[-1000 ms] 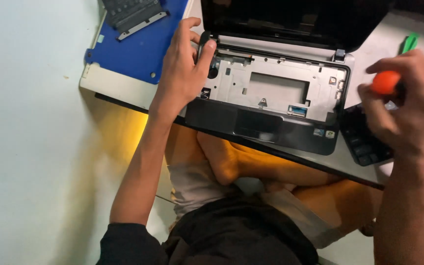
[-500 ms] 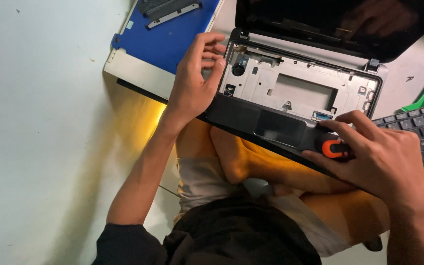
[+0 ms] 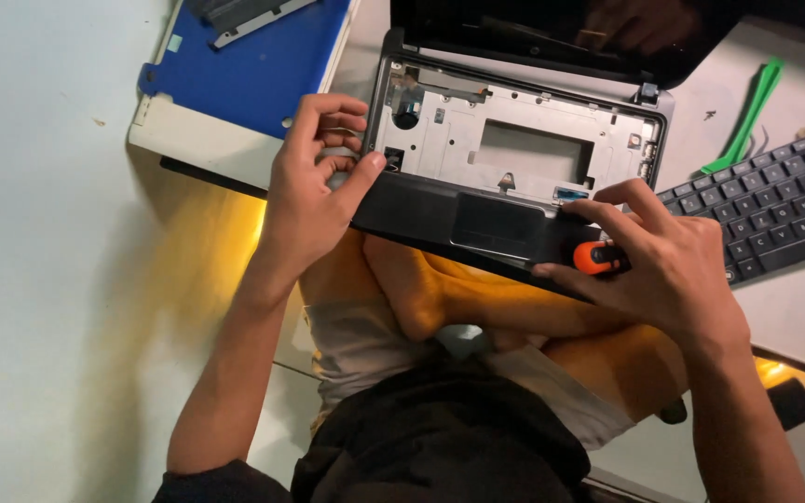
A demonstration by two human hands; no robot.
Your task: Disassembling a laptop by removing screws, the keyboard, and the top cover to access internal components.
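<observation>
— Where are we? 
— At a pale floor (image 3: 58, 279), seated cross-legged at a low white table (image 3: 794, 317), looking down on a small black laptop (image 3: 514, 168) that lies open at the table's near edge. Its keyboard is out, and the bare metal frame (image 3: 477, 140) shows.

— What surrounds it? 
— A blue-and-white case (image 3: 253, 65) to our left; the loose black keyboard (image 3: 775, 205) and a green pry tool (image 3: 747, 121) to our right.

— And our hands? 
— Our left hand (image 3: 314, 200) curls loosely at the laptop's left edge, thumb pressed to the palm rest (image 3: 477, 219), gripping nothing. Our right hand (image 3: 663, 261) closes around an orange-handled screwdriver (image 3: 593, 258) at the palm rest's right front corner; its tip is hidden.
</observation>
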